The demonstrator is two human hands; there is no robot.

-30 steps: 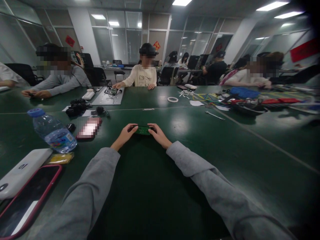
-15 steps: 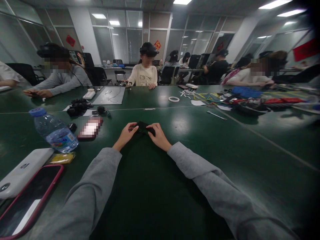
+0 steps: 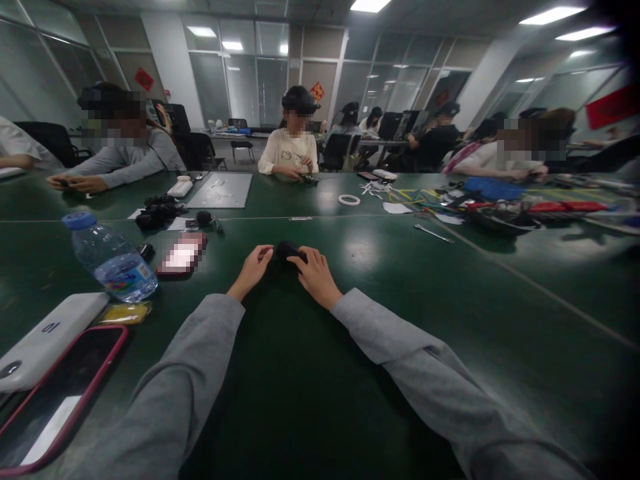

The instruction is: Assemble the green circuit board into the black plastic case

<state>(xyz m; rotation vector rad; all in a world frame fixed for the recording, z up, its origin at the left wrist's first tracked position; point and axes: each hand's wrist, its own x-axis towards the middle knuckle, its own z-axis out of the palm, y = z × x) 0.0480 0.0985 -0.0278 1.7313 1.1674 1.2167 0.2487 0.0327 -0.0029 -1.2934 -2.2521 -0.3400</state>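
Small dark object (image 3: 287, 251) sits between both hands' fingers (image 3: 300, 261)

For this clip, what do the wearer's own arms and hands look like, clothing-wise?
Both arms wear long, loose grey fabric sleeves, plain and unmarked, ending at the wrists. The left hand and right hand are bare: no gloves, and no rings, watch or bands are visible. No cables or straps show on either arm.

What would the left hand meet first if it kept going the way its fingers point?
The left hand points up-right, toward the small dark object held between both hands. It would likely press into that first, then the right hand beside it; depth is unclear.
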